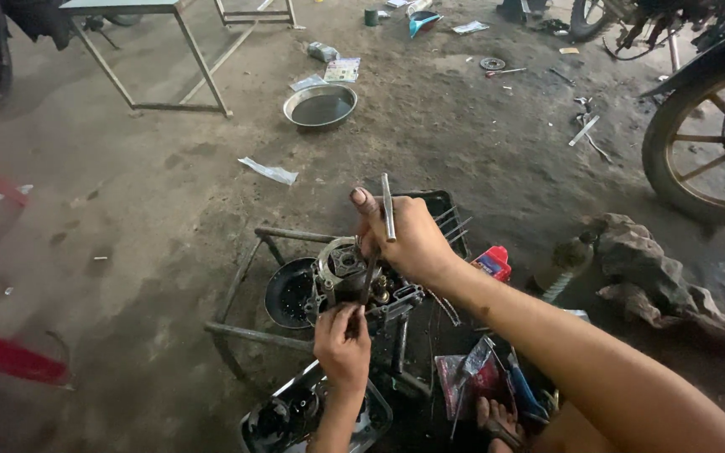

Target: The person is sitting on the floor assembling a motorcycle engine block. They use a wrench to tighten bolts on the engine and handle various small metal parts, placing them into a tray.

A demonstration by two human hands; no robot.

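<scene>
— Right [409,239] now?
— Clamped round a slim metal rod [388,207], upright, tip poking above the knuckles; a second dark tool [368,281] running down into the engine part [350,277].
— Left [341,344]?
— Pinched shut just below, fingertips on that tool's lower end.
— Handling?
— Probably stiff, heavy, oily; best gripped by the casing's edges.
— Further out?
— Resting on a metal frame [253,331], tray [362,419] nearer, steel bowl [320,106] well beyond.
</scene>
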